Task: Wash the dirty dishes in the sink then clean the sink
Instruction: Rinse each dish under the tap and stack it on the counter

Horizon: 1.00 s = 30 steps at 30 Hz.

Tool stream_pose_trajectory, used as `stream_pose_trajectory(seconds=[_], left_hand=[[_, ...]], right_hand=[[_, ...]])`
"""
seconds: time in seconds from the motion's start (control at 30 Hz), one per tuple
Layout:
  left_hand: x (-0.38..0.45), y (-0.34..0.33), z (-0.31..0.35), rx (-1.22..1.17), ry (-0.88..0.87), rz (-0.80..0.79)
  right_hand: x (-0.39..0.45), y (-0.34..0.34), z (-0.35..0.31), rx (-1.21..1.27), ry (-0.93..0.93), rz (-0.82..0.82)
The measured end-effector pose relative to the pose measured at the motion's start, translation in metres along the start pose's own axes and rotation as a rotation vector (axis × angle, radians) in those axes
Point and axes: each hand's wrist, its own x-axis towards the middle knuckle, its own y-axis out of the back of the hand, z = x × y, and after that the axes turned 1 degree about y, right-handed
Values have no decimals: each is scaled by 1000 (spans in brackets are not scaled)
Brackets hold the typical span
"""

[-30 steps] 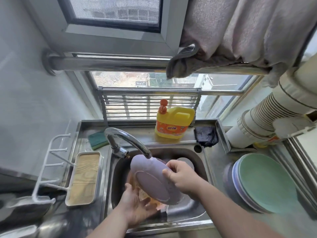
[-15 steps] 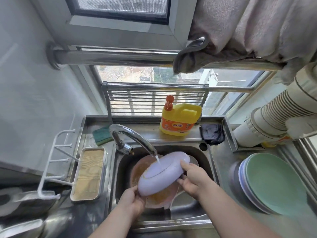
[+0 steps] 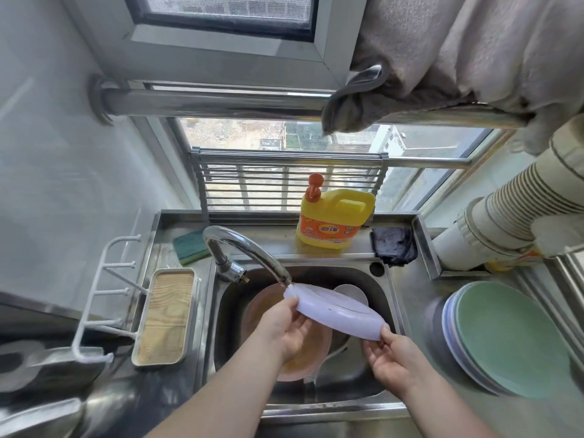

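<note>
A lavender plate point(image 3: 339, 312) hangs edge-on over the steel sink point(image 3: 387, 314), its left tip just under the tap spout point(image 3: 249, 251). My left hand point(image 3: 289, 327) pinches the plate's left end. My right hand point(image 3: 393, 358) grips its lower right end. Under them in the basin lies a pink dish point(image 3: 303, 352) holding brownish water. A pale dish point(image 3: 350, 294) shows behind the plate.
Clean green and lavender plates point(image 3: 508, 339) are stacked on the right counter. A yellow detergent jug point(image 3: 335, 219), green sponge point(image 3: 191, 246) and dark cloth point(image 3: 393, 245) sit on the back ledge. A wood-lined tray point(image 3: 164, 317) and white rack point(image 3: 104, 298) stand left.
The plate has turned from facing me to nearly edge-on and swung right. My left hand moved up to its left tip, my right hand down to its right end.
</note>
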Motion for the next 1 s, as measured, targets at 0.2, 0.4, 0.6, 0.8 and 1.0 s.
stream_pose_trajectory(seconds=[0.2, 0.4, 0.6, 0.8, 1.0], left_hand=[[-1, -5, 8, -3, -74, 52], [-8, 25, 22, -290, -95, 47], [-13, 47, 26, -313, -132, 70], [-22, 63, 30, -389, -114, 158], [-16, 87, 27, -276, 39, 337]], right_hand=[[2, -10, 5, 18, 14, 15], [9, -70, 28, -36, -2, -15], [8, -103, 55, -200, 24, -4], [-10, -110, 83, -375, 17, -124], [-18, -88, 91, -574, 23, -298]])
